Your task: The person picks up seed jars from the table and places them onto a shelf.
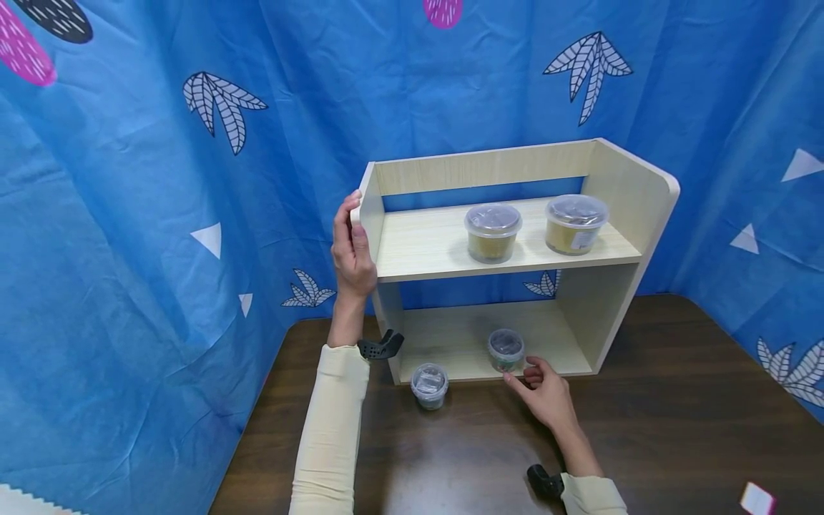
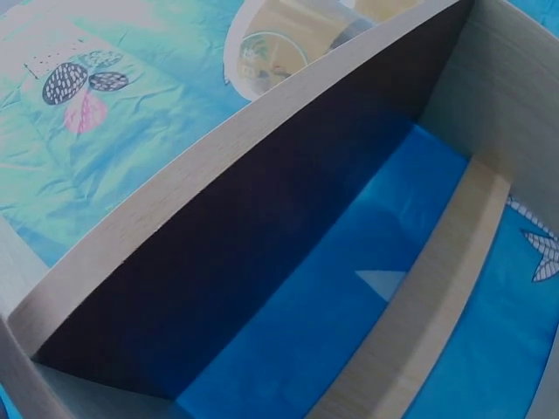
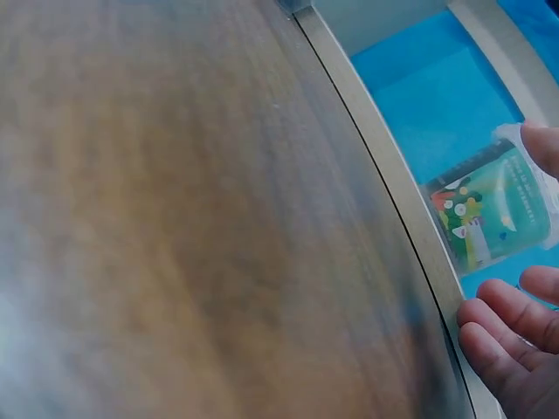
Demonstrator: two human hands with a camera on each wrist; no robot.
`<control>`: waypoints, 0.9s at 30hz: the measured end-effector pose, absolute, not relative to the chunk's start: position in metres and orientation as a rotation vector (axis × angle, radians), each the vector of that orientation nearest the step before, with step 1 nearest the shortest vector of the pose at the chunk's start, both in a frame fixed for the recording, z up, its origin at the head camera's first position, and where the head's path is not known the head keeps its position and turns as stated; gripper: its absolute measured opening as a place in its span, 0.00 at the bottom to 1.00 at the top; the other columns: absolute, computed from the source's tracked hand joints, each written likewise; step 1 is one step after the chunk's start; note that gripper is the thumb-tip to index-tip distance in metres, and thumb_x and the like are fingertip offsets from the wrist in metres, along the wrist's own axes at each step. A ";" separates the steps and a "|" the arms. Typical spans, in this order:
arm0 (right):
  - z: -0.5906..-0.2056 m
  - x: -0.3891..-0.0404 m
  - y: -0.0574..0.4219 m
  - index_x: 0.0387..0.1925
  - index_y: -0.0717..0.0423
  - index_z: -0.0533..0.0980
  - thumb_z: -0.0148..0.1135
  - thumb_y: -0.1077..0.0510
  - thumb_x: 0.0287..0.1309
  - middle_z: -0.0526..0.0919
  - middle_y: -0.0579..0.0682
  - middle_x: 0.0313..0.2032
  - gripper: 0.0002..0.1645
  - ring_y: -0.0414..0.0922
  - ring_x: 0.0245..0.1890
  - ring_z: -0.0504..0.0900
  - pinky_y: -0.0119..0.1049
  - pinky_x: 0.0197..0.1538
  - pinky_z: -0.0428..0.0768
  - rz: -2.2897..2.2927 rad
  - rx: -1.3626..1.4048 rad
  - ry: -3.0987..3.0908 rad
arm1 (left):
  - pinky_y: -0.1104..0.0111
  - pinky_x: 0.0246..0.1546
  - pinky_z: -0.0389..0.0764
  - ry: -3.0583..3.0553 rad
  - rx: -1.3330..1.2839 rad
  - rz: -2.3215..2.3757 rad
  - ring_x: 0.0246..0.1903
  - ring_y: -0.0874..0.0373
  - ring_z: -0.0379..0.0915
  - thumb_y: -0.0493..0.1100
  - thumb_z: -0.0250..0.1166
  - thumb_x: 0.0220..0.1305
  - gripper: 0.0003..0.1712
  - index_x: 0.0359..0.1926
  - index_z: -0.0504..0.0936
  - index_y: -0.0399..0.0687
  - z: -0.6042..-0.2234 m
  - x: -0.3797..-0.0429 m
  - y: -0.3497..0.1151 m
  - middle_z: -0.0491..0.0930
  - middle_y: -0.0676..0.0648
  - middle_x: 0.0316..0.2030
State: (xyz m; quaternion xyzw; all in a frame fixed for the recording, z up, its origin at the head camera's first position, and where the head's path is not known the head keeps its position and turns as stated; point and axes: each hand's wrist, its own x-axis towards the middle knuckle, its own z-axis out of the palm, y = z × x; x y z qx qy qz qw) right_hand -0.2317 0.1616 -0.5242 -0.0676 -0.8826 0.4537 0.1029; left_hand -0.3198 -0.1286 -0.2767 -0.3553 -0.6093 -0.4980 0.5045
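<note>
A pale two-tier wooden shelf (image 1: 444,275) stands on the table. At its left side panel, my left hand (image 1: 352,261) grips the front edge, thumb toward the front and fingers along the outside. My right hand (image 1: 547,393) is beside a small clear lidded tub (image 1: 506,349) on the lower board, thumb and fingers spread apart. In the right wrist view this tub (image 3: 489,209) shows a green printed label, with the fingers (image 3: 507,319) below it and a gap between. Another small lidded tub (image 1: 429,386) stands on the table before the shelf's left front.
Two larger lidded tubs with yellowish contents, one in the middle (image 1: 493,232) and one at the right (image 1: 576,224), stand on the upper board. Blue patterned cloth (image 1: 309,107) hangs behind and at both sides. The dark wooden table (image 1: 444,458) extends in front.
</note>
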 end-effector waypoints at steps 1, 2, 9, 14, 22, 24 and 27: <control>-0.525 -0.231 0.161 0.61 0.67 0.69 0.71 0.41 0.56 0.82 0.63 0.45 0.44 0.57 0.46 0.82 0.51 0.52 0.79 1.340 -0.199 -2.608 | 0.50 0.59 0.72 -1.470 -0.857 -1.203 0.57 0.28 0.66 0.27 0.43 0.72 0.17 0.57 0.62 0.17 -0.277 -0.320 -0.129 0.66 0.21 0.59; -0.525 -0.230 0.161 0.61 0.67 0.69 0.71 0.40 0.55 0.82 0.63 0.45 0.44 0.57 0.46 0.82 0.51 0.52 0.79 1.339 -0.198 -2.610 | 0.50 0.59 0.72 -1.469 -0.858 -1.203 0.57 0.28 0.66 0.27 0.43 0.72 0.17 0.57 0.62 0.17 -0.277 -0.320 -0.129 0.66 0.21 0.59; -0.527 -0.228 0.157 0.59 0.66 0.72 0.72 0.40 0.54 0.83 0.61 0.43 0.42 0.56 0.44 0.83 0.51 0.50 0.80 1.326 -0.180 -2.614 | 0.53 0.59 0.71 -1.466 -0.865 -1.201 0.57 0.28 0.66 0.24 0.43 0.70 0.17 0.57 0.62 0.17 -0.277 -0.320 -0.129 0.66 0.21 0.58; -0.528 -0.228 0.154 0.59 0.66 0.73 0.73 0.41 0.53 0.82 0.59 0.42 0.41 0.54 0.43 0.83 0.50 0.49 0.80 1.327 -0.158 -2.610 | 0.48 0.58 0.71 -1.469 -0.863 -1.205 0.57 0.28 0.66 0.27 0.43 0.72 0.17 0.57 0.62 0.17 -0.277 -0.320 -0.130 0.66 0.21 0.59; -0.527 -0.229 0.149 0.56 0.66 0.75 0.74 0.42 0.53 0.83 0.57 0.41 0.39 0.52 0.40 0.83 0.48 0.47 0.81 1.331 -0.093 -2.593 | 0.50 0.58 0.72 -1.468 -0.861 -1.202 0.56 0.28 0.67 0.28 0.43 0.73 0.17 0.57 0.62 0.17 -0.277 -0.319 -0.130 0.66 0.21 0.59; -0.527 -0.228 0.148 0.56 0.65 0.75 0.74 0.43 0.53 0.83 0.56 0.40 0.38 0.51 0.40 0.83 0.48 0.46 0.81 1.323 -0.083 -2.594 | 0.51 0.58 0.72 -1.465 -0.864 -1.204 0.56 0.28 0.67 0.28 0.43 0.73 0.17 0.57 0.62 0.18 -0.277 -0.320 -0.130 0.66 0.21 0.59; -0.528 -0.227 0.146 0.55 0.65 0.75 0.74 0.43 0.53 0.83 0.56 0.40 0.37 0.51 0.39 0.82 0.48 0.46 0.81 1.326 -0.067 -2.605 | 0.52 0.57 0.73 -1.465 -0.866 -1.202 0.55 0.28 0.67 0.27 0.43 0.72 0.17 0.57 0.62 0.17 -0.277 -0.320 -0.129 0.66 0.21 0.59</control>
